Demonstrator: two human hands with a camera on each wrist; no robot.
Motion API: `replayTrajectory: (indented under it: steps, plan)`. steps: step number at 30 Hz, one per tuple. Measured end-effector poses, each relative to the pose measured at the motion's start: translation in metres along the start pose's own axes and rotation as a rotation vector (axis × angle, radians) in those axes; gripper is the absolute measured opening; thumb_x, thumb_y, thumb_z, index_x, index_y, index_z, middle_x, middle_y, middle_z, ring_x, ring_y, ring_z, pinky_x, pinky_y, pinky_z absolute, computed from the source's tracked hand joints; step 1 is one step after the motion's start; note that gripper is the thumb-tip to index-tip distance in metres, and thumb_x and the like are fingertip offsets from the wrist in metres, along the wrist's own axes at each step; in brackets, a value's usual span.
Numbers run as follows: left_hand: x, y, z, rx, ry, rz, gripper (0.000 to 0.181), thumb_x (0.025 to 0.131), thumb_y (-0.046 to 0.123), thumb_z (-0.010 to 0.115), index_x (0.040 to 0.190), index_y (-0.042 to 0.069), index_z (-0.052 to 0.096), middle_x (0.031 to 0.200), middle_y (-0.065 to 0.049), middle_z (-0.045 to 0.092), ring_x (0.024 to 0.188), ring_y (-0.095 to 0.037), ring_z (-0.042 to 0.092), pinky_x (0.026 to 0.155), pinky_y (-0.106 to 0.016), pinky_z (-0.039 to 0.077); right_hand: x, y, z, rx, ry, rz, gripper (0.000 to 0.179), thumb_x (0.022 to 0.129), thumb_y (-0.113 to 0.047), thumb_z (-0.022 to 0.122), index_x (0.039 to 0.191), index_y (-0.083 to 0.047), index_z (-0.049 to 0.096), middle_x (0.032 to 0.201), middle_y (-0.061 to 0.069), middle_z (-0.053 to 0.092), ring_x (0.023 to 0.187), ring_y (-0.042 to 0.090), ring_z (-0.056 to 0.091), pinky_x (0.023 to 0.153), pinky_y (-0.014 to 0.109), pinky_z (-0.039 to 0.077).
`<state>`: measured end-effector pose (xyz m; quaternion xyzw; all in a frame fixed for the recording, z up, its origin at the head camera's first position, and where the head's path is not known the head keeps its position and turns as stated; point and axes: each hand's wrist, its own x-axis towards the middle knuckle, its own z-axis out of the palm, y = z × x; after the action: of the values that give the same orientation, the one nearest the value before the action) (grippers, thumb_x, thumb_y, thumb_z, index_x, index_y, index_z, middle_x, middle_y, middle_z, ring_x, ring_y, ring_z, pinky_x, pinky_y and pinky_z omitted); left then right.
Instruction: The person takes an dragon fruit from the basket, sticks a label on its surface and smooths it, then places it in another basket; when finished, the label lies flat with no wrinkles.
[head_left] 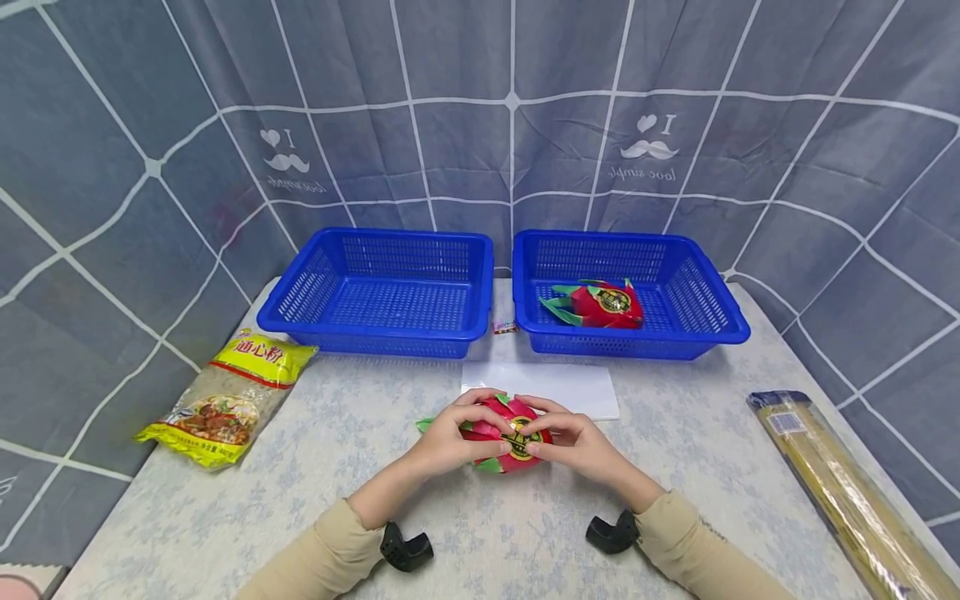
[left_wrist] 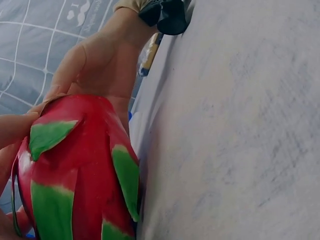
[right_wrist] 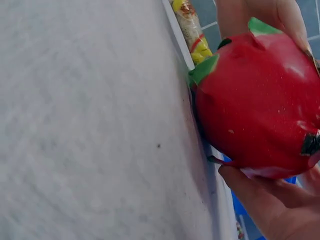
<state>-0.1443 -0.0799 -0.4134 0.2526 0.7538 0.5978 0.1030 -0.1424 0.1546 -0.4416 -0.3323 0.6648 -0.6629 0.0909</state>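
A red dragon fruit [head_left: 491, 408] with green-tipped scales lies low at the table, between both hands in the head view. A round black-and-gold sticker [head_left: 519, 444] faces up on it. My left hand [head_left: 456, 437] grips its left side, the fingers curved over the top and the thumb near the sticker. From the right, my right hand [head_left: 581, 442] holds it the same way, its fingertips by the sticker. The left wrist view has the scaly end of the dragon fruit [left_wrist: 92, 160] close up; the right wrist view has its rounded end [right_wrist: 250, 105].
Two blue baskets stand at the back: the left basket [head_left: 375, 342] is bare inside, the right basket [head_left: 622, 342] holds another dragon fruit [head_left: 611, 308]. A white sheet [head_left: 577, 387], small wrapped candy [head_left: 505, 327], pasta bag [head_left: 232, 392] at left and long noodle pack [head_left: 847, 492] at right lie around.
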Motion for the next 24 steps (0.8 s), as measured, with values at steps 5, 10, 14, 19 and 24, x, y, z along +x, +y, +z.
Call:
replayTrajectory:
  steps: [5, 10, 14, 19, 24]
  plan:
    - [0.002, 0.000, 0.004, 0.042, 0.043, 0.007, 0.021, 0.068, 0.016, 0.084, 0.084, 0.014, 0.071, 0.131, -0.003, 0.048, 0.121, -0.025, 0.042, 0.095, -0.040, 0.040, 0.000, -0.003, 0.006, -0.002, 0.025, 0.003, 0.019, 0.085, 0.001, 0.066, 0.104, 0.001, 0.065, 0.140, 0.027, 0.036, 0.127, 0.019, 0.041, 0.092, 0.028, 0.045]
    - [0.002, 0.002, 0.006, 0.061, 0.033, 0.020, 0.021, 0.065, 0.014, 0.085, 0.079, 0.016, 0.069, 0.128, -0.002, 0.050, 0.121, -0.022, 0.041, 0.097, -0.044, 0.036, -0.002, -0.004, 0.011, -0.093, 0.058, -0.013, 0.017, 0.081, 0.002, 0.070, 0.097, -0.003, 0.066, 0.138, 0.022, 0.041, 0.123, 0.026, 0.045, 0.085, 0.031, 0.050]
    - [0.001, 0.003, 0.003, 0.052, -0.013, 0.008, 0.018, 0.068, 0.013, 0.082, 0.081, 0.014, 0.069, 0.130, -0.001, 0.048, 0.126, -0.023, 0.036, 0.099, -0.049, 0.032, -0.003, -0.006, 0.013, -0.185, 0.076, -0.021, 0.020, 0.078, 0.001, 0.074, 0.094, -0.008, 0.066, 0.136, 0.018, 0.044, 0.118, 0.030, 0.048, 0.079, 0.033, 0.053]
    - [0.001, 0.001, -0.001, 0.040, -0.057, -0.001, 0.014, 0.076, 0.013, 0.076, 0.089, 0.009, 0.072, 0.133, -0.004, 0.047, 0.127, -0.027, 0.034, 0.099, -0.054, 0.029, -0.002, -0.007, 0.013, -0.202, 0.058, -0.017, 0.023, 0.076, -0.001, 0.076, 0.093, -0.011, 0.064, 0.138, 0.016, 0.042, 0.117, 0.025, 0.048, 0.078, 0.034, 0.053]
    - [0.002, 0.000, -0.004, 0.021, -0.074, -0.007, 0.015, 0.081, 0.010, 0.070, 0.095, 0.005, 0.072, 0.136, -0.007, 0.045, 0.128, -0.030, 0.033, 0.100, -0.057, 0.027, -0.002, -0.001, 0.008, -0.148, 0.006, -0.012, 0.028, 0.078, 0.003, 0.073, 0.101, -0.009, 0.063, 0.143, 0.018, 0.035, 0.124, 0.025, 0.041, 0.084, 0.033, 0.051]
